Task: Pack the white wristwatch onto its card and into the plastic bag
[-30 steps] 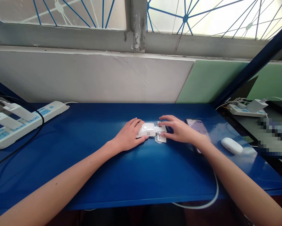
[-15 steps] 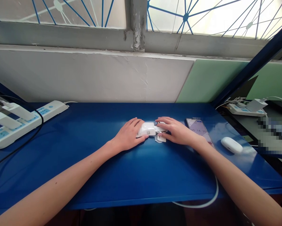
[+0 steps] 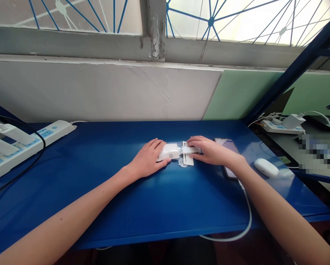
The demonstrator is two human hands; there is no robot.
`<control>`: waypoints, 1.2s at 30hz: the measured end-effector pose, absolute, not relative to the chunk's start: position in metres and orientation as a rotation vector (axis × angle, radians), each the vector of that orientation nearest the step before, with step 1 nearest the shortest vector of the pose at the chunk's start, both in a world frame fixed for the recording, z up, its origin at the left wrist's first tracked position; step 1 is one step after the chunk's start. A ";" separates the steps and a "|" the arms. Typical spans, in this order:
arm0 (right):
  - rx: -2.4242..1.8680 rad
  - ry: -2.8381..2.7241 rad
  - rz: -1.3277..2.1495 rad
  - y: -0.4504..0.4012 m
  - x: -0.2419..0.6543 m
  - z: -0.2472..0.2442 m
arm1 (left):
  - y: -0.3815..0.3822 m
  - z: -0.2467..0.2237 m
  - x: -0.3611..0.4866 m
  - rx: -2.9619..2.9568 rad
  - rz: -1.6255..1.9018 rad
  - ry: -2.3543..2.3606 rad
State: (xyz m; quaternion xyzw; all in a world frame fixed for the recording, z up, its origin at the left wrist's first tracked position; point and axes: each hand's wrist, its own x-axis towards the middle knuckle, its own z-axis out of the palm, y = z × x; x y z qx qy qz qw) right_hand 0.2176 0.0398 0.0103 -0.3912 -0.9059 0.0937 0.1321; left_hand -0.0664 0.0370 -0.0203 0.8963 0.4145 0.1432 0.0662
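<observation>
A small white packet in clear wrap (image 3: 171, 151) lies on the blue table. Around its left end is my left hand (image 3: 149, 158), thumb along the near edge and fingers over the far side. A white card (image 3: 188, 159) stands out crosswise at the packet's right end, with a round clear piece (image 3: 183, 162) beside it. My right hand (image 3: 206, 150) is closed on a white strip (image 3: 191, 150) that crosses the card; its fingertips are partly hidden.
A phone (image 3: 231, 173) with a white cable lies partly under my right forearm, and a white oval case (image 3: 266, 168) sits right of it. A power strip (image 3: 57, 129) with chargers and a black cable is at the left.
My right hand has shifted slightly right relative to the packet, and more of the white card and strip shows. My left hand stays around the packet. The whole view has shifted a little.
</observation>
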 end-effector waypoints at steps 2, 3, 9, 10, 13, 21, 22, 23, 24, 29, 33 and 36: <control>-1.143 -2.622 0.270 0.039 0.216 0.009 | 0.037 -0.020 -0.066 2.708 0.416 1.251; -1.140 -2.619 0.266 0.039 0.216 0.008 | 0.037 -0.020 -0.066 2.706 0.410 1.255; -1.141 -2.628 0.231 0.036 0.215 0.013 | 0.036 -0.020 -0.066 2.681 0.420 1.267; -1.144 -2.625 0.244 0.035 0.214 0.015 | 0.036 -0.020 -0.066 2.680 0.424 1.267; -1.160 -2.603 0.265 0.033 0.212 0.017 | 0.036 -0.019 -0.066 2.678 0.417 1.273; -1.107 -2.580 0.225 0.038 0.203 0.000 | 0.035 -0.018 -0.066 2.678 0.401 1.279; -1.101 -2.587 0.204 0.039 0.203 -0.001 | 0.036 -0.019 -0.066 2.680 0.407 1.276; -1.092 -2.603 0.176 0.039 0.202 -0.001 | 0.036 -0.019 -0.066 2.683 0.417 1.273; -1.086 -2.623 0.146 0.039 0.202 -0.001 | 0.036 -0.020 -0.066 2.685 0.428 1.269; -1.149 -2.634 0.062 0.038 0.205 0.004 | 0.037 -0.021 -0.066 2.689 0.466 1.264; -1.206 -2.615 0.032 0.038 0.208 0.006 | 0.037 -0.020 -0.066 2.685 0.448 1.275; -1.248 -2.597 0.026 0.038 0.209 0.008 | 0.037 -0.019 -0.066 2.680 0.435 1.283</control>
